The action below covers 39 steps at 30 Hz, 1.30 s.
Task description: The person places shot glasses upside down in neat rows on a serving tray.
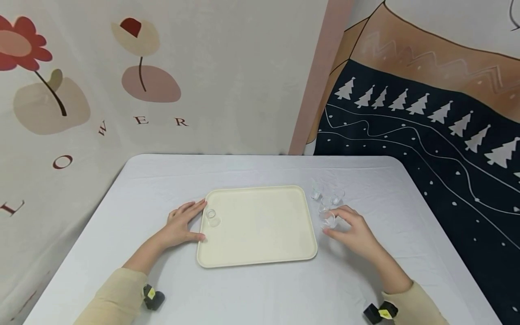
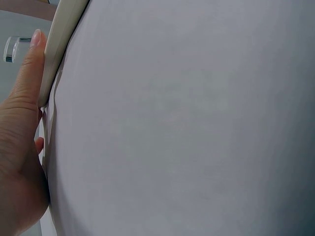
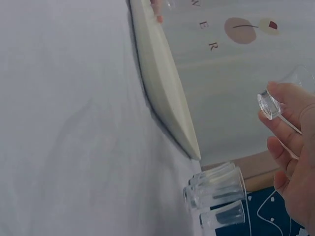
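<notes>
A cream rectangular tray (image 1: 260, 225) lies on the white-covered table. My left hand (image 1: 181, 225) rests along its left edge, with spread fingers and thumb touching the rim. Just inside that edge stands a small clear glass (image 1: 211, 217). My right hand (image 1: 355, 230), beyond the tray's right side, pinches another clear glass (image 3: 269, 104) between thumb and fingers. In the right wrist view its thick base is raised above the table. Several similar glasses (image 3: 219, 189) stand close together on the table behind the right hand.
The white tablecloth (image 1: 252, 293) spreads around the tray. A printed cloth (image 1: 243, 90) hangs behind the table, and a dark one with white trees (image 1: 422, 140) hangs at the right. Black wrist devices (image 1: 153, 298) sit by both sleeves.
</notes>
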### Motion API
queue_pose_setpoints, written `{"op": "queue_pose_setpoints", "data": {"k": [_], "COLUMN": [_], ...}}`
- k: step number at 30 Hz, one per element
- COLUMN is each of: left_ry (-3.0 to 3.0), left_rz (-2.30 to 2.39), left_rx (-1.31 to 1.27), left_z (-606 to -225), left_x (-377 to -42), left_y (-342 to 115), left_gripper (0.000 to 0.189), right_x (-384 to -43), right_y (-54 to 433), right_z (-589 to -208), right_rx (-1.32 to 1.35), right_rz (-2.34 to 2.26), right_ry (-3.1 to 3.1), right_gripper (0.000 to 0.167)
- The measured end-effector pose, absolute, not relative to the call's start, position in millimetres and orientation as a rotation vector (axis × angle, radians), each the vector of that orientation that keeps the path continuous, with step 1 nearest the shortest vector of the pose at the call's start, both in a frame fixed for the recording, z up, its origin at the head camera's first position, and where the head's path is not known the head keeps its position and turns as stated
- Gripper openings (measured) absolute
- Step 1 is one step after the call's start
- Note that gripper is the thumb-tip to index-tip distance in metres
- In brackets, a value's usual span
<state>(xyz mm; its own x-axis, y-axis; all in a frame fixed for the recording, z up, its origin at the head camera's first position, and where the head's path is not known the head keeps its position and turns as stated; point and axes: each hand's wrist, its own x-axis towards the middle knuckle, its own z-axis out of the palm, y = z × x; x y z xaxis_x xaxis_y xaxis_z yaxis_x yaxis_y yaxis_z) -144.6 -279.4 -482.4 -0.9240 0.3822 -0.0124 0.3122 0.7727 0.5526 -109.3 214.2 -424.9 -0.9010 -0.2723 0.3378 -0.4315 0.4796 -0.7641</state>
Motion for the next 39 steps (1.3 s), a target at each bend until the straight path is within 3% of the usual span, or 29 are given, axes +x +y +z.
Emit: {"op": "queue_pose_setpoints", "data": {"k": [7,18,39], "left_ry": [2.834,2.831,2.839], "left_rz": [0.867,0.870,0.864], "left_rx": [0.553,0.562,0.586], "left_z": [-482.0,-480.8,-480.0], "left_x": [-144.1,-144.5,-142.8], "left_y": [-279.2,-278.9,-278.3], "left_gripper": [0.110,0.109,0.109], "right_x": [-113.8,-103.9,-117.2], "right_y": [200.1,172.8,134.2], "right_z": [-419.4,-378.1,-370.9], "right_rx": [0.731,0.773,0.895], "right_rz": [1.362,1.344,1.443], "right_ry": [-2.446,-2.445,-2.431], "right_gripper": [0.037,0.031,0.030]}}
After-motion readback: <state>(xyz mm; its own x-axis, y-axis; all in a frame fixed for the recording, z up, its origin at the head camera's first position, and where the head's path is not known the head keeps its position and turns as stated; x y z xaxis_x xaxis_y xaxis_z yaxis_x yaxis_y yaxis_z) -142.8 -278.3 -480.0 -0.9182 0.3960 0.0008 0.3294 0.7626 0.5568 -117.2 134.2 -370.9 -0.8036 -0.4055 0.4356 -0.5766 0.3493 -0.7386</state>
